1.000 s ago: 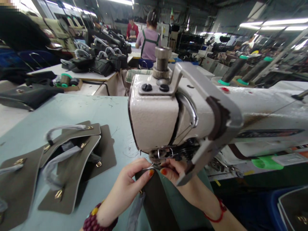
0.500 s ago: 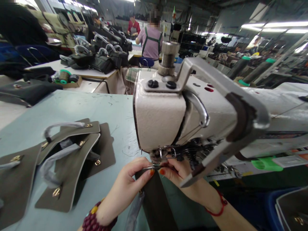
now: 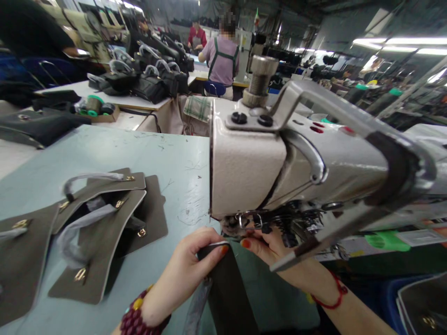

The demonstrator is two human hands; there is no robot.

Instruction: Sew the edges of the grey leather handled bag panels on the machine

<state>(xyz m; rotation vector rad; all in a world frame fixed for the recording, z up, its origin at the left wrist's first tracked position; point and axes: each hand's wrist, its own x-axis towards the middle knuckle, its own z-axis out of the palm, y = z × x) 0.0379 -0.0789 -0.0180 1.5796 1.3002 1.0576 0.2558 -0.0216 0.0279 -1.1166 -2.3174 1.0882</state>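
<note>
- The sewing machine (image 3: 279,158) head hides the needle and most of the right hand (image 3: 268,246); its grip cannot be told.
- Left hand (image 3: 188,270) pinches the dark panel (image 3: 226,288) (near table edge).
- Cut panels (image 3: 101,232) lie left, handles attached.

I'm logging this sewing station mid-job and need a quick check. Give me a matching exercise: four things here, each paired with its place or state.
1. left hand
2. right hand
3. stacked bag panels
4. thread spools

a. in a tray on the far table
b. under the sewing machine head, fingertips at the presser foot
c. lying left on the blue table
d. pinching the dark strip

Pairs: 1-d, 2-b, 3-c, 4-a
</note>
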